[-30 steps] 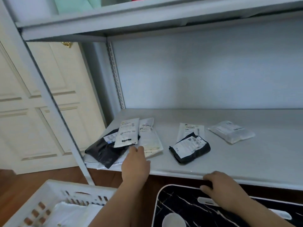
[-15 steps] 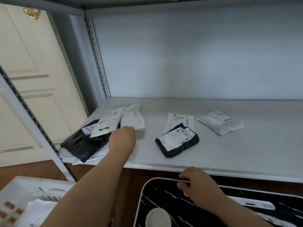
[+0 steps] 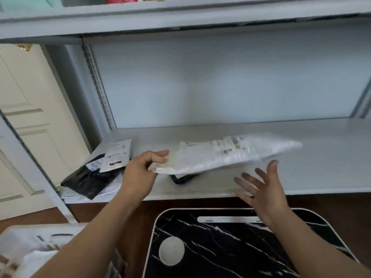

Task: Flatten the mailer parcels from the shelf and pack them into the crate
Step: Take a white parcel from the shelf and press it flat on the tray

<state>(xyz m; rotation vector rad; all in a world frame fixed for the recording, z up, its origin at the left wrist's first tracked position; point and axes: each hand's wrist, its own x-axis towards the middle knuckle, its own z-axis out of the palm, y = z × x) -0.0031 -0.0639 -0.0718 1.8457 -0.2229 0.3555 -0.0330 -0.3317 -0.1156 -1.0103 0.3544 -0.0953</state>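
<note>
My left hand (image 3: 144,167) pinches the near corner of a white mailer parcel (image 3: 216,157), which hangs blurred above the shelf board (image 3: 321,157). My right hand (image 3: 261,187) is raised below the parcel's right half, fingers spread, touching nothing. A small black parcel (image 3: 182,178) peeks out from under the lifted mailer. At the shelf's left end lies a pile with a black mailer (image 3: 88,179) and a white labelled one (image 3: 116,155) on top. The white crate (image 3: 26,253) sits at the bottom left with white mailers inside.
A black marble-pattern tray table (image 3: 241,247) with a white round spot stands below the shelf, in front of me. A grey shelf upright (image 3: 36,167) runs diagonally at the left. A cream panelled door (image 3: 30,117) is behind it. An upper shelf (image 3: 180,19) overhangs.
My left hand has taken a white mailer from the left pile and swung it up and to the right. My right hand left the tray table's edge and rose with fingers spread.
</note>
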